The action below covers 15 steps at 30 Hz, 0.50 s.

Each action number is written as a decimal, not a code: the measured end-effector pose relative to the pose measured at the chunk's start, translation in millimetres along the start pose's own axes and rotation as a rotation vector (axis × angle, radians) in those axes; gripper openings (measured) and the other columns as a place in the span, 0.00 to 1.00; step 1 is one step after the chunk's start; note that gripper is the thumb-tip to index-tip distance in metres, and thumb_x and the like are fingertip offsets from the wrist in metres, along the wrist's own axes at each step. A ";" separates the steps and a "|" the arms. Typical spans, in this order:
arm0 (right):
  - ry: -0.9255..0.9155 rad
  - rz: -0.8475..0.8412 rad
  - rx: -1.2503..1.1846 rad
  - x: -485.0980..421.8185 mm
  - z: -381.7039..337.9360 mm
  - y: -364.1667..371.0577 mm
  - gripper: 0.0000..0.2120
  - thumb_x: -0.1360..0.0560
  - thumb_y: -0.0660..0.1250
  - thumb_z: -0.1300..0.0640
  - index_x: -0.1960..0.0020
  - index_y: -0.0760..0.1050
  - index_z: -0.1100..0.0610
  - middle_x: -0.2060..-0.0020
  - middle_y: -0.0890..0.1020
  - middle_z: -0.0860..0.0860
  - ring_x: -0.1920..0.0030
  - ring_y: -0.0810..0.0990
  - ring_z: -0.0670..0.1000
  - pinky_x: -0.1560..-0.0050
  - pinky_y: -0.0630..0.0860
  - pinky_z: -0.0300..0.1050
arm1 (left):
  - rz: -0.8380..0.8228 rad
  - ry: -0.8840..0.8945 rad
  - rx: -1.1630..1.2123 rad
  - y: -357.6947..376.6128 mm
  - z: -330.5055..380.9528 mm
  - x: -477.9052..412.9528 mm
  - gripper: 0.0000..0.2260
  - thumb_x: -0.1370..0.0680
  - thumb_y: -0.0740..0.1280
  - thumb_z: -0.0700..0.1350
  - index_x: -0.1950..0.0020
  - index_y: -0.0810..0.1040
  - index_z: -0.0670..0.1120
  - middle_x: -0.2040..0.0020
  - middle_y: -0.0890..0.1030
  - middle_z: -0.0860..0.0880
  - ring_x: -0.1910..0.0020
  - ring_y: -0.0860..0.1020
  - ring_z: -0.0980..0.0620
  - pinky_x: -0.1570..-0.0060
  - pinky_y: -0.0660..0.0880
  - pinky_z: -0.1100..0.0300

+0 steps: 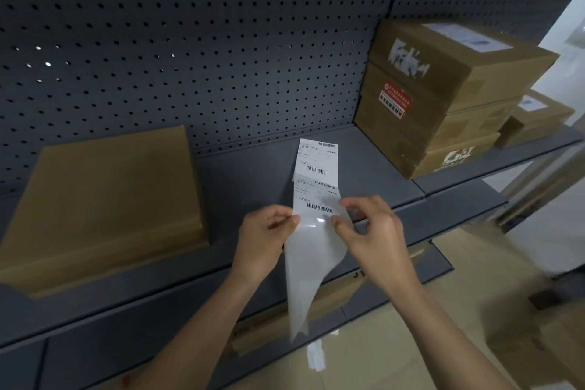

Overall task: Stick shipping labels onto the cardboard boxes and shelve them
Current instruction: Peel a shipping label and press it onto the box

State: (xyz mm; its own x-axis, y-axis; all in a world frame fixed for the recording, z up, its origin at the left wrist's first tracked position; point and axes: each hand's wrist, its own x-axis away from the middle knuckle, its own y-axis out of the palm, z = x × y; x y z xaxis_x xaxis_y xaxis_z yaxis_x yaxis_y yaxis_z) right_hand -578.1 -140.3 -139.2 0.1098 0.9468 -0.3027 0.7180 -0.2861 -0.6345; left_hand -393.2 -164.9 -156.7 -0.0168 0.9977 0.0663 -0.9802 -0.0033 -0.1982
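Far left, a flat brown cardboard box (104, 199) lies on the dark grey metal shelf (253, 168). Centre: the left hand (264, 237) pinches one edge of the white barcode label strip (316, 165) and the right hand (373, 231) pinches the other, its glossy backing dangling below. Far right, a stack of brown cardboard boxes (443, 98) sits shelved.

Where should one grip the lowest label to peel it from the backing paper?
Probably the lower right corner of the lowest label, coming from the right: there its edge borders the bare backing paper hanging free below, while the left hand pinches the opposite edge.
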 end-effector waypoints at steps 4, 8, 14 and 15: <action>-0.163 -0.129 0.039 -8.0 -6.4 4.6 0.09 0.23 0.71 0.55 0.43 0.82 0.52 0.48 0.79 0.46 0.44 0.74 0.44 0.42 0.67 0.32 | -0.012 0.031 0.018 2.5 0.5 -0.7 0.02 0.25 0.72 0.39 0.53 0.84 0.45 0.59 0.86 0.50 0.58 0.84 0.54 0.54 0.80 0.57; -0.240 -0.211 0.040 -17.7 -6.9 13.4 0.09 0.23 0.71 0.57 0.44 0.83 0.55 0.49 0.82 0.46 0.46 0.78 0.44 0.43 0.71 0.32 | -0.062 0.086 0.000 3.6 4.4 1.7 0.04 0.24 0.71 0.39 0.53 0.85 0.45 0.65 0.84 0.56 0.65 0.79 0.62 0.61 0.76 0.65; -0.250 -0.255 0.021 -18.6 -3.6 10.2 0.07 0.23 0.70 0.58 0.46 0.84 0.54 0.51 0.84 0.45 0.51 0.80 0.41 0.49 0.69 0.26 | -0.117 0.138 -0.037 5.3 8.8 2.0 0.07 0.22 0.69 0.37 0.54 0.85 0.46 0.70 0.80 0.61 0.70 0.75 0.65 0.63 0.72 0.68; -0.248 -0.259 0.019 -18.7 -3.4 9.1 0.07 0.23 0.70 0.58 0.46 0.84 0.54 0.51 0.84 0.45 0.51 0.80 0.41 0.49 0.70 0.27 | -0.125 0.140 -0.040 6.1 8.8 1.8 0.06 0.22 0.69 0.37 0.54 0.85 0.45 0.70 0.80 0.61 0.69 0.75 0.65 0.62 0.72 0.68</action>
State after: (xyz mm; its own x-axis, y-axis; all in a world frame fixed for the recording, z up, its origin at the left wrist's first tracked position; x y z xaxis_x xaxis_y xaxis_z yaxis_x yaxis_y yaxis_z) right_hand -571.3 -160.0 -136.9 -0.2461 0.9244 -0.2914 0.6869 -0.0458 -0.7253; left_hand -401.0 -163.7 -149.2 0.1348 0.9899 -0.0433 -0.9642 0.1210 -0.2359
